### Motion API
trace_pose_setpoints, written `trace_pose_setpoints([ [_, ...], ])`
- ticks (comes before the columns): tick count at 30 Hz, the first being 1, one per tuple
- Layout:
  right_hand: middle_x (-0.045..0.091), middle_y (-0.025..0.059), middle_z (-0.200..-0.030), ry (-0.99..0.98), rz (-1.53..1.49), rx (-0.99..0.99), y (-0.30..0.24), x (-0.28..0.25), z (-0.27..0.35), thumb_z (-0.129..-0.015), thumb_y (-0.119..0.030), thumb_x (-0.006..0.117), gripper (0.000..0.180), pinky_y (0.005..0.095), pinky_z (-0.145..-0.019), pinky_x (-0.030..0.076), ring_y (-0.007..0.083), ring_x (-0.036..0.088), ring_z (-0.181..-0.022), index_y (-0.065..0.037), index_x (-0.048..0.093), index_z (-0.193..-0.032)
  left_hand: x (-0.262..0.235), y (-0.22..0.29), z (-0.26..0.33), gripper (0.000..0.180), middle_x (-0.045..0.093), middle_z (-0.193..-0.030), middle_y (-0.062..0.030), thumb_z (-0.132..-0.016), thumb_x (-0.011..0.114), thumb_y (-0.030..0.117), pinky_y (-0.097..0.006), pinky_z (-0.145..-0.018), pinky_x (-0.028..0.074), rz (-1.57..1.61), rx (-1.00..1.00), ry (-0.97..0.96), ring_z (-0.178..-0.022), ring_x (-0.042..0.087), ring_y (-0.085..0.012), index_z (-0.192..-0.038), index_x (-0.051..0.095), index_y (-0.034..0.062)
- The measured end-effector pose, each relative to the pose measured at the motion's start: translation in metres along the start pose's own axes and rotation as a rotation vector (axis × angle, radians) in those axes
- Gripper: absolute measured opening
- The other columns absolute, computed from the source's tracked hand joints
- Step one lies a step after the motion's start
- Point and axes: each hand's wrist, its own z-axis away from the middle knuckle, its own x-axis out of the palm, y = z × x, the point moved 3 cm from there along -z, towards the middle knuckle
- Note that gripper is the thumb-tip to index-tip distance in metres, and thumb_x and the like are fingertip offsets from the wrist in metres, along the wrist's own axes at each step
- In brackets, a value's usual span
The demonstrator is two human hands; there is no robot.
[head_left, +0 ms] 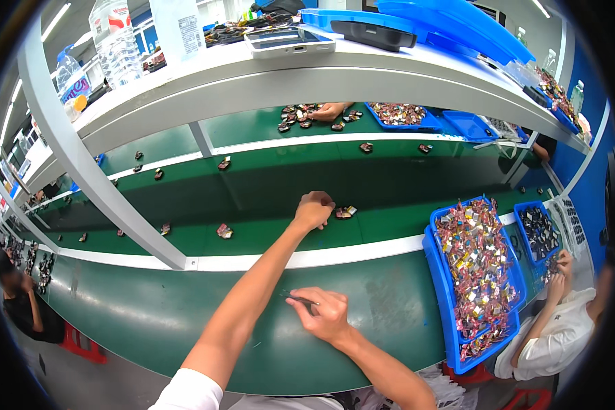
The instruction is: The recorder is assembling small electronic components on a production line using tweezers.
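left hand [313,209]: closed, fingertips beside small wired part [346,212] on belt; hold unclear
right hand [326,316]: pinching thin tweezers [299,298]
part: probably light, fragile; grip casing, not wires

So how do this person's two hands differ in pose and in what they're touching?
The left hand reaches far out over the green belt, fingers curled by a small part; the right hand stays near, over the green worktop. The left arm is stretched long; the right is bent, pinching thin tweezers. Both are bare.
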Motion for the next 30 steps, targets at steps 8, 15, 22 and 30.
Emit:
trace_pose_setpoints([
  [8, 0.075, 0.0083, -0.082, 0.01, -0.012, 0.017, 0.008, -0.004, 0.002, -0.077, -0.005, 0.082, 0.014, 0.0294, -0.051, 0.053, 0.0226, 0.07, -0.059, -0.005, 0.072, -0.086, 0.024, 0.009, -0.009, 0.028, 0.073, -0.086, -0.0134, -0.089, 0.074, 0.024, -0.033, -0.052, 0.056, -0.182, -0.117, -0.028, -0.059, 0.069, -0.0206, -0.094, 0.072, -0.0034],
  [15, 0.075, 0.0084, -0.08, 0.019, -0.094, 0.042, 0.0, 0.005, -0.003, -0.075, -0.003, 0.084, 0.014, 0.0243, -0.041, 0.038, 0.0102, 0.049, -0.041, -0.002, 0.073, -0.083, -0.006, -0.031, 0.02, 0.027, 0.071, -0.073, -0.0111, -0.091, 0.072, 0.023, -0.035, -0.058, 0.056, -0.197, 0.19, 0.237, -0.052, 0.067, -0.0228, -0.092, 0.066, -0.0028],
  [22, 0.07, 0.0024, -0.071, 0.045, -0.123, 0.299, 0.015, 0.0, 0.006, -0.077, -0.009, 0.087, 0.016, 0.0262, -0.041, 0.028, 0.0054, 0.036, -0.041, -0.003, 0.077, -0.088, -0.041, -0.028, 0.142, 0.013, 0.067, -0.069, -0.0091, -0.096, 0.062, 0.007, -0.027, -0.037, 0.044, 0.318, 0.01, 0.082, -0.047, 0.062, -0.0131, -0.098, 0.059, -0.006],
  [30, 0.06, -0.0058, -0.065, -0.003, -0.455, 0.571, 0.017, 0.004, 0.009, -0.083, 0.0, 0.08, 0.012, 0.0186, -0.046, 0.027, -0.0015, 0.04, -0.049, 0.002, 0.073, -0.093, -0.069, -0.059, 0.215, 0.023, 0.069, -0.086, -0.0128, -0.1, 0.062, 0.011, -0.024, -0.042, 0.045, 0.637, -0.148, 0.145, -0.059, 0.066, -0.0152, -0.112, 0.06, -0.0083],
])
